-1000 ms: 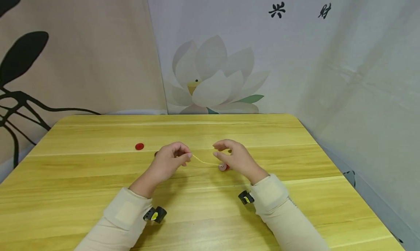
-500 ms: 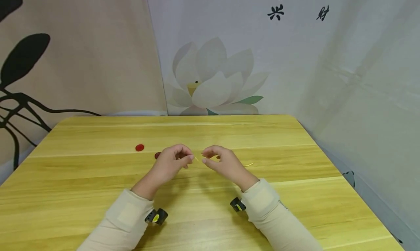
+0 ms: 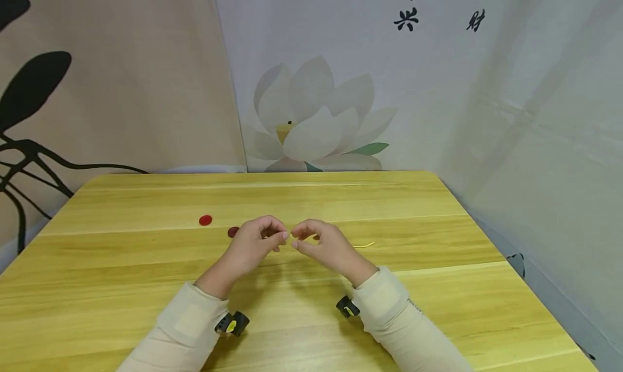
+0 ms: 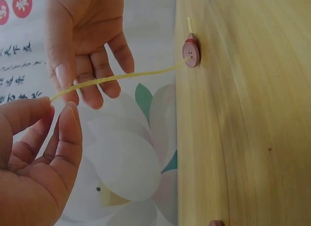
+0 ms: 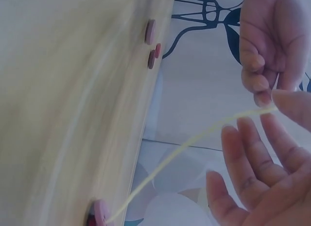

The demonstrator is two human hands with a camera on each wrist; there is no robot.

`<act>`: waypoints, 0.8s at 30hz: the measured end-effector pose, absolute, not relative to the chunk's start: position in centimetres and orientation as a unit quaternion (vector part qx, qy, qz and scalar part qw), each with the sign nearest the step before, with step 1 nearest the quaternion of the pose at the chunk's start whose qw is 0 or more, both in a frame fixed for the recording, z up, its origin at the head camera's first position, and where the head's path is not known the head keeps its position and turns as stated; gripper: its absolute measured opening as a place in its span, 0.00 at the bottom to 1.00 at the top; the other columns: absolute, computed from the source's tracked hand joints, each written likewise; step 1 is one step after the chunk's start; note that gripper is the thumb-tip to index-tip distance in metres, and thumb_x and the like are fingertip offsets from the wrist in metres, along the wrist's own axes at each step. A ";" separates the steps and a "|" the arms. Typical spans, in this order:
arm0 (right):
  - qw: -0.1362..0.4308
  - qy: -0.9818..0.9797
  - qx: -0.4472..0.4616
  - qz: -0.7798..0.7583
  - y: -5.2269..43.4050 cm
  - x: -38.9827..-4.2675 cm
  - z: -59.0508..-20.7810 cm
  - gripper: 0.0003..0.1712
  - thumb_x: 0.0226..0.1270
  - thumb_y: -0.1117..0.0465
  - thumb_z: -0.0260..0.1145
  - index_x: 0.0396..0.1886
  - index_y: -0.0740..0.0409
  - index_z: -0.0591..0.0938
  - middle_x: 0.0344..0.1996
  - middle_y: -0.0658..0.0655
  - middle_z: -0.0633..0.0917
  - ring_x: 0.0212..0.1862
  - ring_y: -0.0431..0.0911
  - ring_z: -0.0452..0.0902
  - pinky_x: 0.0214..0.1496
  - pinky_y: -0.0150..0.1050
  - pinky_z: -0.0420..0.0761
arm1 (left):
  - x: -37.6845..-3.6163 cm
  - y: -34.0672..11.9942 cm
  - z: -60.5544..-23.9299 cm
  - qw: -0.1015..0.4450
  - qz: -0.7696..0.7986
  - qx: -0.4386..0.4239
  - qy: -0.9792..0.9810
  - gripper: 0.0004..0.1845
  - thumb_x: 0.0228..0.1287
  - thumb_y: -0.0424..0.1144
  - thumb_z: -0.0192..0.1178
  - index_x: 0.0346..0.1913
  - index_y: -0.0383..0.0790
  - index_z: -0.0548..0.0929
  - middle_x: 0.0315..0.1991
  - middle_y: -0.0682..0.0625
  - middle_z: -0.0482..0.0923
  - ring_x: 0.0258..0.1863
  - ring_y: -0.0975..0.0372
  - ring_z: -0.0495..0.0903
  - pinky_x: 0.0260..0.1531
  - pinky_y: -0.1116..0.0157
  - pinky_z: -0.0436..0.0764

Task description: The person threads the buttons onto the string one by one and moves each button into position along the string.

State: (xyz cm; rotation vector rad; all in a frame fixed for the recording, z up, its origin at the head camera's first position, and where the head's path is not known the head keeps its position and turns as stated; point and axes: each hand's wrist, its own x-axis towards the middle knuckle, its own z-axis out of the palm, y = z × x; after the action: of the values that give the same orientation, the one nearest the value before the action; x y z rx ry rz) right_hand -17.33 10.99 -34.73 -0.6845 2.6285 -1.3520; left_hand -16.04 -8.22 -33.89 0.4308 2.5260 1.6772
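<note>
My left hand pinches one end of a thin yellow string between thumb and forefinger. The string runs down to a pink button lying on the wooden table, threaded through it. A short tail of string lies on the table beyond my right hand. My right hand is right beside the left, fingers loosely spread, with one fingertip against the string near the left hand's pinch. In the head view the threaded button is hidden behind my right hand.
Two loose red buttons lie on the table left of my left hand. Printed fabric hangs behind the table and along its right side. The table's right edge is close to the drape.
My right hand has moved left, away from the threaded button, up to the left hand's fingertips. The string tail now shows on the table. The left hand has hardly moved.
</note>
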 end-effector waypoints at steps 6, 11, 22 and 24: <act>0.058 0.865 -0.223 -0.446 10.6 -17.1 -34.6 0.10 0.68 0.56 0.64 0.46 0.52 0.82 0.41 0.48 0.83 0.48 0.45 0.77 0.58 0.54 0.72 | -15.9 -8.4 -33.7 0.039 0.549 0.142 0.823 0.05 0.69 0.34 0.58 0.40 0.34 0.80 0.34 0.46 0.79 0.32 0.58 0.77 0.39 0.54 0.80; 0.054 0.864 -0.224 -0.448 10.4 -16.8 -34.4 0.08 0.69 0.57 0.63 0.44 0.53 0.83 0.40 0.48 0.83 0.48 0.44 0.77 0.57 0.53 0.72 | -15.8 -8.5 -33.5 0.035 0.542 0.141 0.828 0.05 0.68 0.34 0.59 0.40 0.35 0.80 0.34 0.46 0.79 0.32 0.59 0.77 0.38 0.54 0.80; 0.047 0.856 -0.234 -0.458 10.4 -16.7 -33.9 0.08 0.71 0.58 0.61 0.43 0.57 0.83 0.39 0.48 0.83 0.46 0.44 0.77 0.60 0.55 0.71 | -15.8 -8.7 -33.3 0.034 0.537 0.146 0.830 0.04 0.68 0.33 0.59 0.40 0.35 0.81 0.34 0.47 0.79 0.32 0.59 0.77 0.38 0.54 0.80; 0.047 0.856 -0.235 -0.458 10.3 -16.7 -33.8 0.08 0.71 0.58 0.62 0.42 0.56 0.83 0.38 0.48 0.83 0.46 0.44 0.77 0.60 0.55 0.72 | -15.8 -8.7 -33.3 0.034 0.535 0.144 0.832 0.04 0.68 0.33 0.59 0.40 0.35 0.81 0.34 0.47 0.80 0.32 0.59 0.77 0.38 0.54 0.80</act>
State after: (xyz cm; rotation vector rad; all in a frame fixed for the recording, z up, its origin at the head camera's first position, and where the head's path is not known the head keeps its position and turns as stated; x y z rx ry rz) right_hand -16.66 10.34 -33.78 -0.7183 2.6118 -1.3973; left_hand -15.83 -8.68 -33.30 0.4443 2.5583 1.6443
